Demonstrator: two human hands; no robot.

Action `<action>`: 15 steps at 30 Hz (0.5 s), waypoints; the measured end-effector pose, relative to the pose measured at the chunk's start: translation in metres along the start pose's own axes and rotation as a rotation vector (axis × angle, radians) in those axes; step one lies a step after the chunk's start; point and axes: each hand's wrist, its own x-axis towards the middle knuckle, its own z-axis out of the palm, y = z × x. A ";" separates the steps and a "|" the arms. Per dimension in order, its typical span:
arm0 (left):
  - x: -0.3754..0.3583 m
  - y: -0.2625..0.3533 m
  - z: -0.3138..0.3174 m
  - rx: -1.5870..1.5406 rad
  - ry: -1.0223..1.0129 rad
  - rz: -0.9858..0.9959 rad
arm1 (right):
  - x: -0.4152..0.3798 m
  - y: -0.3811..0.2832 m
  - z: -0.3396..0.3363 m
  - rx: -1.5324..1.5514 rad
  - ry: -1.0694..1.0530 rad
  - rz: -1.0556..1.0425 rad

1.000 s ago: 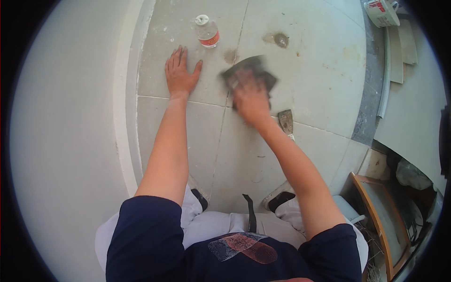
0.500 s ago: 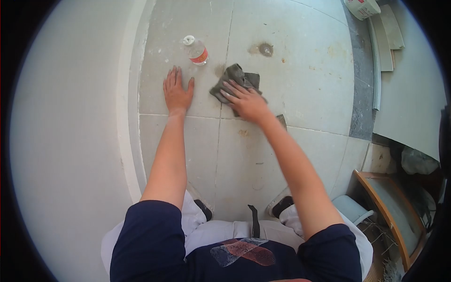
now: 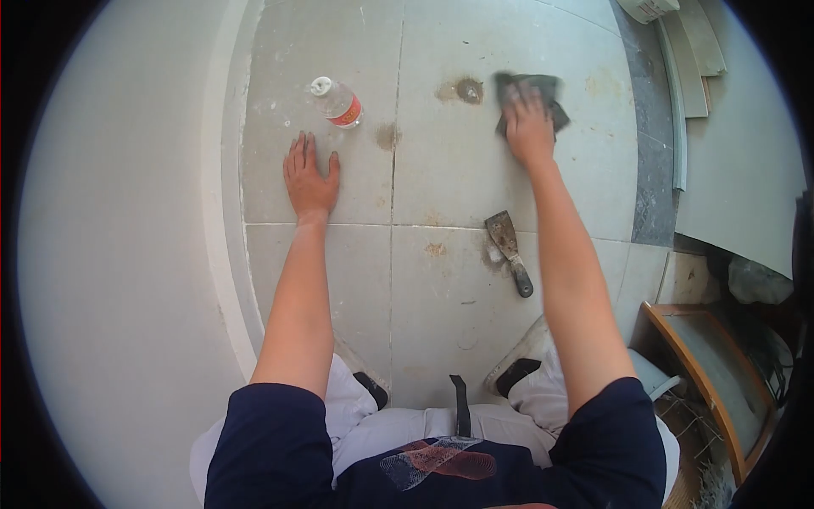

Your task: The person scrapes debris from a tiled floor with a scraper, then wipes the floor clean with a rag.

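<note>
My left hand (image 3: pixel 311 180) lies flat on the tiled floor (image 3: pixel 458 170), its fingers spread and nothing under the palm that I can see. Just beyond its fingertips stands a clear plastic bottle (image 3: pixel 341 106) with a red label and a white cap. Farther out to the right, my right hand (image 3: pixel 531 134) presses a dark grey rag (image 3: pixel 549 88) against the tiles; both are a little blurred. A scraper (image 3: pixel 505 242) with a worn, dirty blade and dark handle rests on the floor, left of my right forearm.
Brown stains (image 3: pixel 469 91) mark the tiles between bottle and rag. A white wall (image 3: pixel 127 254) runs along the left. On the right are a grey board (image 3: pixel 738 178), a white bucket (image 3: pixel 649 8) and a wood-framed panel (image 3: pixel 704 373). My shoes flank the near tiles.
My right hand has slid the rag forward and to the right across the floor. The scraper, mostly covered by my forearm before, now shows whole. My left hand stays planted.
</note>
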 end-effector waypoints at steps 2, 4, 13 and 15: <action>0.004 0.002 0.000 0.006 -0.004 -0.005 | 0.014 -0.033 0.011 0.043 0.047 0.264; 0.003 0.003 0.000 -0.003 -0.012 -0.002 | 0.017 -0.062 0.016 -0.006 -0.005 0.287; 0.008 0.004 -0.003 -0.025 -0.015 0.001 | 0.061 -0.046 -0.005 0.094 -0.149 0.220; 0.005 0.001 -0.004 -0.023 -0.020 0.008 | 0.039 -0.052 -0.008 0.071 -0.194 0.076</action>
